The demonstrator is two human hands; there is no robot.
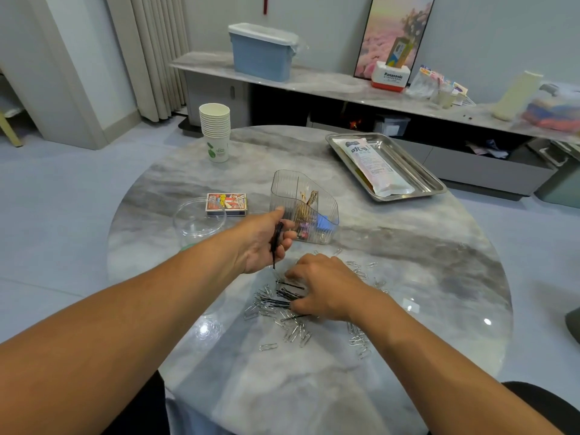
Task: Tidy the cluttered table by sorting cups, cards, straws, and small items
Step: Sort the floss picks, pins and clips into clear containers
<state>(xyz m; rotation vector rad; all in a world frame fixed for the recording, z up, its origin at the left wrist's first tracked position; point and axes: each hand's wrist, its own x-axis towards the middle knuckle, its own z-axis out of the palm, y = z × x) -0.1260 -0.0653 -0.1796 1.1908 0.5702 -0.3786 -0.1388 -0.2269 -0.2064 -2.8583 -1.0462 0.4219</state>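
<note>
- The left hand (263, 240) grips a bunch of black hairpins (276, 237), just in front of the clear organizer (303, 208).
- The right hand (326, 287) lies palm down, fingers curled onto loose black pins (287, 295) amid scattered paper clips (292, 331) on the tabletop (408, 262).
- Further out: a card box (226, 204), a clear round container (197, 219), stacked paper cups (215, 130), and a steel tray (417, 171) holding a straw packet (372, 166).

black hairpins (287, 295): loose heap among silver paper clips (293, 332), table's 6 o'clock | small black bundle (276, 238): upright in left hand | clear ribbed organizer (303, 206): centre, upright | paper cups (215, 130): stacked, 11 o'clock | card box (226, 204): flat, 9 o'clock
</note>
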